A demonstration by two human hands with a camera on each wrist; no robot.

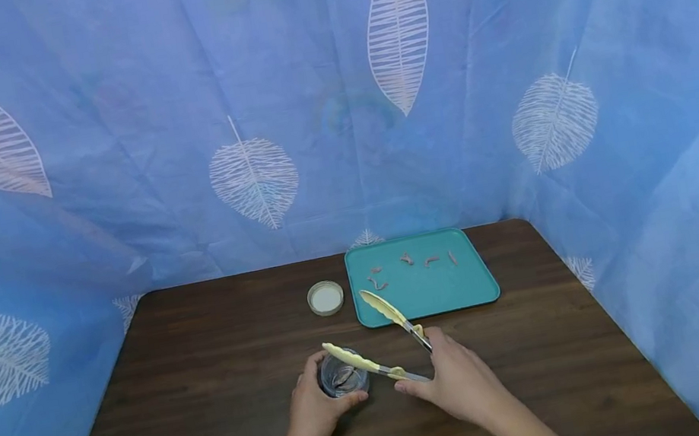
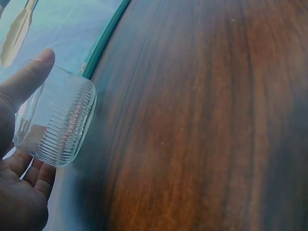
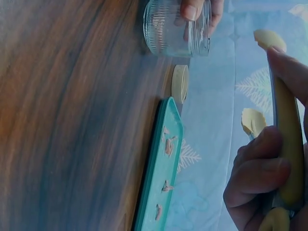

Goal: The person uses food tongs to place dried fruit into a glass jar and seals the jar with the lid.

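My left hand point(image 1: 311, 411) holds a clear glass jar point(image 2: 65, 118) by its sides, thumb on one side and fingers on the other. The jar has a ribbed lower wall and its mouth is uncovered. Gripped in my right hand point(image 1: 465, 377) are metal tongs point(image 1: 350, 357) with pale yellow scalloped tips and handle covers. Their two arms are spread wide with nothing between the tips. In the head view one tip overlaps the jar's mouth, while the other points toward the near left part of a teal tray point(image 1: 435, 298).
Several small pinkish, worm-like pieces point(image 1: 406, 259) lie scattered on the tray at the back of the dark wooden table point(image 1: 213, 395). Left of the tray is a round lid point(image 1: 325, 298) with a white inside. A blue leaf-patterned curtain point(image 1: 313, 85) hangs behind and around the table.
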